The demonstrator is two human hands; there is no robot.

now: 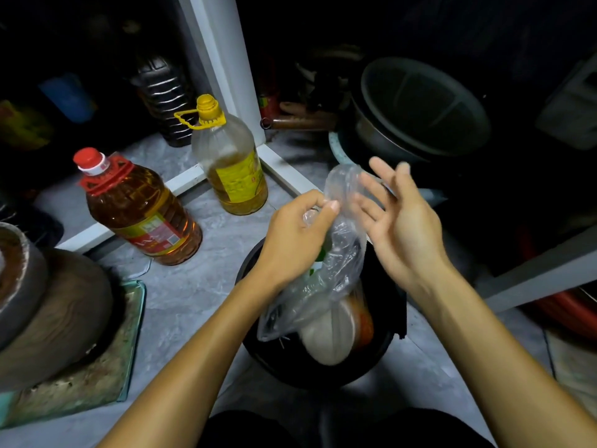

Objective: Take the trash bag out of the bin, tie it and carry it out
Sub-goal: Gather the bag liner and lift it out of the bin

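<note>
Head view, looking down: I see my left hand (pixel 298 236) at centre frame, closed around the gathered neck of the clear trash bag (pixel 326 273), with a loop of plastic standing up above the fist. My right hand (pixel 399 218) hovers just right of that loop, fingers spread wide and holding nothing; its fingertips look to brush the plastic, though blur there makes contact hard to call. The bag's body hangs below my left fist, its bottom down inside the black bin (pixel 384 347) at lower centre, so I judge the lift only partly done and the knot not yet made.

The risks I weigh: the thin film could tear under the pale round item pressing low in the bag, or the neck could slip from a one-handed hold. Two oil bottles stand on the floor to the upper left, the red-capped one (pixel 139 208) and the yellow-capped one (pixel 229 163); a swinging bag could tip them.
</note>
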